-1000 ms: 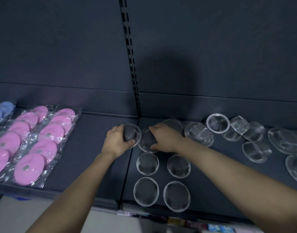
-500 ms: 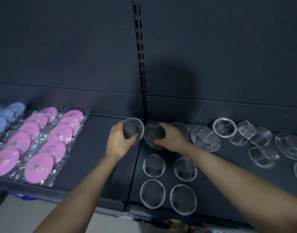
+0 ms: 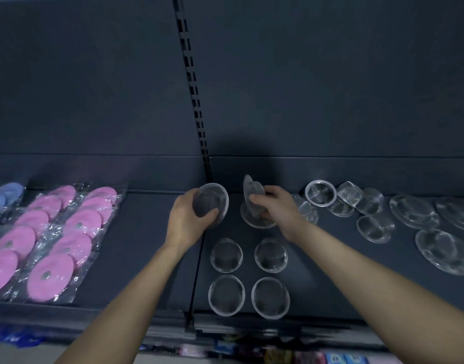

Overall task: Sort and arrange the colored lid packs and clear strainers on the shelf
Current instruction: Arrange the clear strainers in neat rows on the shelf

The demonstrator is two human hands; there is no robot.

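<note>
My left hand (image 3: 186, 222) grips a clear mesh strainer (image 3: 212, 204), held tilted above the shelf near the centre post. My right hand (image 3: 276, 208) pinches another strainer (image 3: 251, 191) and holds it on edge, upright, over a further strainer (image 3: 254, 222) lying flat on the shelf. In front of my hands several strainers (image 3: 248, 277) lie in two neat rows. Loose strainers (image 3: 357, 206) are scattered to the right. Pink lid packs (image 3: 54, 237) lie on the left shelf, with a blue lid pack (image 3: 5, 198) at the far left.
The dark shelf (image 3: 152, 258) has bare surface between the pink packs and the strainer rows. A slotted upright post (image 3: 194, 101) divides the back panel. Larger clear strainers (image 3: 449, 248) lie at the far right. Coloured goods (image 3: 338, 358) show on the shelf below.
My right hand has lifted a strainer off the shelf and turned it on edge. My left hand has stayed close by with its strainer, raised slightly.
</note>
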